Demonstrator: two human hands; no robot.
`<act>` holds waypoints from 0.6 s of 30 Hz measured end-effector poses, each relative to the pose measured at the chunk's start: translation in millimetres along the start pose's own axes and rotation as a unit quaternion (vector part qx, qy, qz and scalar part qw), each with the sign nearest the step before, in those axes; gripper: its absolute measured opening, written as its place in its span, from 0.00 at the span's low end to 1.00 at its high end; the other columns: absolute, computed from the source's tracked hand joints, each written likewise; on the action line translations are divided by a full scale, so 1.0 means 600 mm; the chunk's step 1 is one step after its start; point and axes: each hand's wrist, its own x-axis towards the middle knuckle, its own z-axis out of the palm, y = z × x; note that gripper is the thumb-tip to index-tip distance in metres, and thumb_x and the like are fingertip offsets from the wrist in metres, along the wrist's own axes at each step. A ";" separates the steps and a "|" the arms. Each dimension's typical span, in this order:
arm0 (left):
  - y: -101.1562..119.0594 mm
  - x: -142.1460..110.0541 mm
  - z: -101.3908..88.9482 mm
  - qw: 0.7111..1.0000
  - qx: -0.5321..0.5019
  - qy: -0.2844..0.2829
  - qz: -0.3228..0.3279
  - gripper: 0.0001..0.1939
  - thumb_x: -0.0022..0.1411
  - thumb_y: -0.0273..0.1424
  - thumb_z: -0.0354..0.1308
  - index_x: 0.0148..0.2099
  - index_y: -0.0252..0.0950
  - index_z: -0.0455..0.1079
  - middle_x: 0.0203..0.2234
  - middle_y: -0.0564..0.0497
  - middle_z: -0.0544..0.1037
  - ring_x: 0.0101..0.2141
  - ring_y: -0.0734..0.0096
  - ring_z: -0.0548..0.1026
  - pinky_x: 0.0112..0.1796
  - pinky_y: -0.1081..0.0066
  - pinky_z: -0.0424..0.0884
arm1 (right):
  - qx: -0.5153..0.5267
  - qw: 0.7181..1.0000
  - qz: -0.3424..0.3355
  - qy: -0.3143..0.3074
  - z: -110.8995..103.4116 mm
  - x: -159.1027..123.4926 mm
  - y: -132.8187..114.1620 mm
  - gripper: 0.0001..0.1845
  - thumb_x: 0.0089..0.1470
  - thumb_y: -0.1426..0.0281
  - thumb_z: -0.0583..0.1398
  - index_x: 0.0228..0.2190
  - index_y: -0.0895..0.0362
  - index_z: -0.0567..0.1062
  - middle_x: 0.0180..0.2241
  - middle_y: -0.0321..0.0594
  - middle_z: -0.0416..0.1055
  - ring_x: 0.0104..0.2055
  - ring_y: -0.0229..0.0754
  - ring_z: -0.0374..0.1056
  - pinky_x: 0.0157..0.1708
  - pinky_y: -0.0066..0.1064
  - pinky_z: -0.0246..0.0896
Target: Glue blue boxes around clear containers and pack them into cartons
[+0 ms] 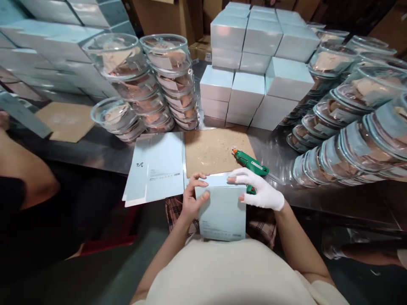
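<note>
I hold a pale blue cardboard box (222, 212) against my body at the near edge of the metal table (95, 148). My left hand (192, 199) grips its left side, fingers curled over the top edge and thumb on the front face. On the box's top right corner rests my right hand (259, 188), in a white glove, fingers bent over the edge. A green glue gun (251, 163) lies on the table just behind my right hand, on a brown cardboard sheet (213, 150).
Flat unfolded blue box blanks (157, 167) lie left of the cardboard sheet. Stacked closed blue boxes (254, 67) stand behind. Stacks of clear glass bowls stand at back left (152, 80) and along the right (349, 118). Another person's arm (22, 169) is at far left.
</note>
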 end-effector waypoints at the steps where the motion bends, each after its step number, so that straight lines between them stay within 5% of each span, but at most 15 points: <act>1: 0.003 0.000 0.000 1.000 0.002 0.004 -0.002 0.24 0.60 0.55 0.70 0.37 0.39 0.73 0.45 0.44 0.75 0.52 0.51 0.80 0.55 0.51 0.75 | -0.013 1.000 -0.017 -0.005 0.002 0.006 0.000 0.26 0.62 0.46 0.66 0.51 0.51 0.84 0.54 0.49 0.76 0.58 0.50 0.73 0.64 0.47 0.67; 5: 0.021 0.004 0.007 1.000 -0.004 0.005 0.006 0.20 0.64 0.51 0.69 0.37 0.39 0.76 0.44 0.44 0.78 0.50 0.54 0.81 0.55 0.52 0.75 | -0.012 0.998 -0.056 -0.009 0.011 0.013 0.011 0.18 0.67 0.53 0.63 0.47 0.51 0.84 0.54 0.48 0.75 0.59 0.48 0.73 0.65 0.46 0.66; 7: 0.035 0.012 0.004 1.000 0.008 0.016 0.022 0.19 0.63 0.49 0.70 0.37 0.39 0.75 0.43 0.45 0.79 0.51 0.53 0.81 0.56 0.52 0.75 | 0.015 0.998 -0.010 0.054 0.018 -0.006 0.020 0.22 0.63 0.49 0.67 0.49 0.50 0.82 0.58 0.49 0.72 0.63 0.49 0.70 0.64 0.45 0.66; 10: 0.049 0.028 -0.014 0.983 0.031 0.174 0.055 0.19 0.64 0.50 0.68 0.42 0.40 0.71 0.46 0.47 0.78 0.52 0.55 0.80 0.57 0.53 0.75 | 0.093 0.966 0.104 0.217 0.044 -0.058 0.025 0.39 0.50 0.38 0.71 0.54 0.50 0.76 0.55 0.47 0.73 0.54 0.47 0.75 0.52 0.37 0.75; 13: 0.033 0.035 -0.029 0.936 0.029 0.344 0.063 0.18 0.71 0.52 0.60 0.53 0.46 0.67 0.54 0.50 0.78 0.54 0.61 0.78 0.57 0.58 0.76 | 0.108 0.960 0.162 0.203 0.081 -0.099 0.015 0.41 0.46 0.34 0.70 0.44 0.55 0.79 0.42 0.44 0.79 0.39 0.44 0.76 0.39 0.32 0.75; 16: 0.001 0.027 -0.024 0.955 0.002 0.294 -0.025 0.22 0.70 0.56 0.59 0.53 0.47 0.67 0.59 0.49 0.77 0.56 0.59 0.77 0.56 0.56 0.77 | 0.025 0.956 0.166 0.239 0.088 -0.098 -0.011 0.31 0.58 0.40 0.65 0.35 0.56 0.81 0.37 0.44 0.81 0.38 0.46 0.76 0.40 0.34 0.75; 18: -0.002 0.022 -0.019 0.966 0.049 0.250 -0.036 0.26 0.63 0.54 0.68 0.53 0.44 0.69 0.64 0.44 0.74 0.62 0.51 0.74 0.63 0.47 0.70 | -0.087 0.950 0.139 0.266 0.064 -0.080 -0.038 0.22 0.67 0.51 0.60 0.35 0.55 0.83 0.34 0.42 0.82 0.36 0.44 0.76 0.40 0.33 0.73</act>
